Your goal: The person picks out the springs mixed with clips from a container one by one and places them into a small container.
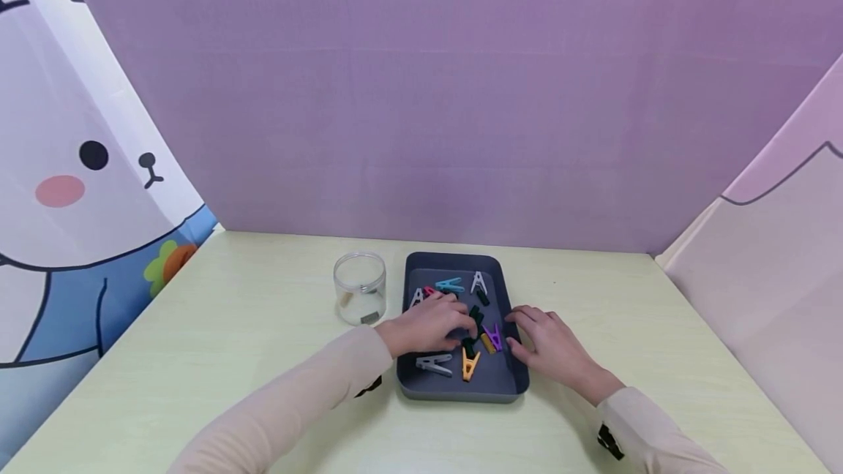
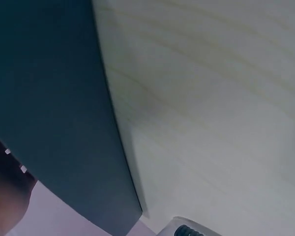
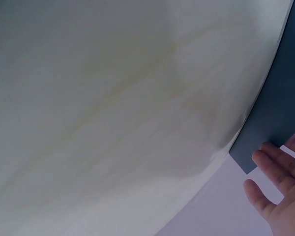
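A dark grey tray holds several clips: a blue clip, a purple clip, an orange clip, a grey clip and a white one. Small dark pieces and a brown piece lie among them. Over the tray's middle, my left hand reaches in with bent fingers; thumb and fingertips look apart, nothing visible between them. It covers some contents. My right hand is at the tray's right rim, fingers spread and slightly bent; in the right wrist view, its fingertips meet the tray wall.
A clear round jar with a few small pieces inside stands left of the tray on the pale wooden table. A purple backdrop rises behind the table. Printed cloth hangs at the left.
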{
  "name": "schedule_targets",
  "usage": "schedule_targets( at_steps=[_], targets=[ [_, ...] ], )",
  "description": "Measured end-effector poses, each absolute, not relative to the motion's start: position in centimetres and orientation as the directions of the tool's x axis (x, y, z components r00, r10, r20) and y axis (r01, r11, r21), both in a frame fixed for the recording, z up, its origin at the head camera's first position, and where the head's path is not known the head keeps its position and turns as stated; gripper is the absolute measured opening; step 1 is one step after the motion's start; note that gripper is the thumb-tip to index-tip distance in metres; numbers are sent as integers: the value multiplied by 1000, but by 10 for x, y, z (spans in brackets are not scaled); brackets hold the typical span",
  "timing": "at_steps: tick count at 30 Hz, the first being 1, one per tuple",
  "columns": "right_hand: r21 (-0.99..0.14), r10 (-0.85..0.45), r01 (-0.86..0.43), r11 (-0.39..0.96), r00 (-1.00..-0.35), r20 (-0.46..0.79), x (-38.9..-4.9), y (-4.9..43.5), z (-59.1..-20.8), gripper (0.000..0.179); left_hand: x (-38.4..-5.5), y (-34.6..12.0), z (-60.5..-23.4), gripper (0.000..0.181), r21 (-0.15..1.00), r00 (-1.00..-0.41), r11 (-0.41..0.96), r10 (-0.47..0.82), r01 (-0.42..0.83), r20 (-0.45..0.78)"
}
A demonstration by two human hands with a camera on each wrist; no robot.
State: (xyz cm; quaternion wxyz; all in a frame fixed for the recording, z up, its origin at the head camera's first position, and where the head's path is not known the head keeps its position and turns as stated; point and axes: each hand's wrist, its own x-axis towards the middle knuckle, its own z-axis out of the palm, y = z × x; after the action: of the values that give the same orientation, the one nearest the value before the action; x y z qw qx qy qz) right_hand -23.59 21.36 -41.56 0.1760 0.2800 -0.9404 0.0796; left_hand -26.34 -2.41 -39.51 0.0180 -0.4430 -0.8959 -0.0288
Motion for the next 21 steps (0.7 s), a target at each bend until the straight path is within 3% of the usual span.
schedule_targets(
  at_steps=[21],
  targets=[
    [-43, -500, -555, 831, -778, 381, -237, 214, -417, 31, -269, -20, -405, 16, 29, -591, 591, 806, 806, 35]
  ],
)
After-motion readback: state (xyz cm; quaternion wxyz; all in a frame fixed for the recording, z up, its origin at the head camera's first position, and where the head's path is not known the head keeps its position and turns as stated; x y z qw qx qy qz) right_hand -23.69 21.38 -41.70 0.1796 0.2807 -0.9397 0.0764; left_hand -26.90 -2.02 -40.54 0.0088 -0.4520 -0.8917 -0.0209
